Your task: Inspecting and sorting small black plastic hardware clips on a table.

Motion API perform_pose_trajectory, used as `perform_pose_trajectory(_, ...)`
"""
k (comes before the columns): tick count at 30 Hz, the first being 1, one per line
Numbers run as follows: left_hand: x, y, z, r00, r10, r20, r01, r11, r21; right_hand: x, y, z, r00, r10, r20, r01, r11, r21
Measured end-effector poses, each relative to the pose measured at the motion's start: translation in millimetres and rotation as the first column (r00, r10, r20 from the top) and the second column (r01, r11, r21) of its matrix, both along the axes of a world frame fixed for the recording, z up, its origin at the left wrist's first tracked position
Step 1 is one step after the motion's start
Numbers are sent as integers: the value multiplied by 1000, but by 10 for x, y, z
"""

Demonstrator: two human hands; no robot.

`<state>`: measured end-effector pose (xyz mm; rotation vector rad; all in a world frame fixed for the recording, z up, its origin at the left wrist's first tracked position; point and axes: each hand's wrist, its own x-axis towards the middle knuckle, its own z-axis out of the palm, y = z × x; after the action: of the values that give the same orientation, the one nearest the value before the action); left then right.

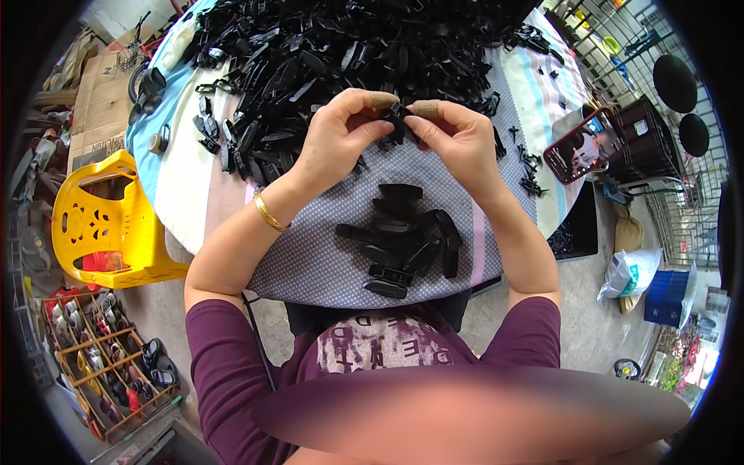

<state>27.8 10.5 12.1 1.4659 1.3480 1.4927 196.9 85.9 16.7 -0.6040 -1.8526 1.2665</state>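
Black, small plastic clip (399, 120) sits pinched between left hand (337, 139) and right hand (457, 139), fingertips clamped on its ends above the table (310, 263). It looks light, stiff and smooth; gripping the ends seems safest.

Table (194, 186): clip heap (349, 54) far; small clip pile (403, 240) near; phone (583, 145) right; tape roll (159, 142) left. Chair (101, 225) left of table.

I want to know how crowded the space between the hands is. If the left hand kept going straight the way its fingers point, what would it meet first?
The left hand points rightward at the small black plastic piece it already pinches; just past that are the right hand fingertips. Depth looks shared, though one view cannot confirm.
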Motion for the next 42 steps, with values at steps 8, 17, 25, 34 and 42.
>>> perform_pose_trajectory(8,55,-30,-26,969,0,248,8,999,-31,-22,12,-53,989,-93,118,47,938,343)
perform_pose_trajectory(17,-59,-11,10,898,-119,423,134,991,-5,-49,-33,-85,953,209,218,-217,976,14)
perform_pose_trajectory(25,-94,-43,52,951,-239,196,248,968,-23,-42,-84,-79,986,15,165,-91,880,467)
perform_pose_trajectory(34,-45,-35,25,983,-177,48,171,979,109,-75,-64,-239,985,43,168,-113,893,435)
perform_pose_trajectory(42,106,-104,141,917,84,-389,27,962,270,-170,-32,-435,974,185,-131,-180,982,52)
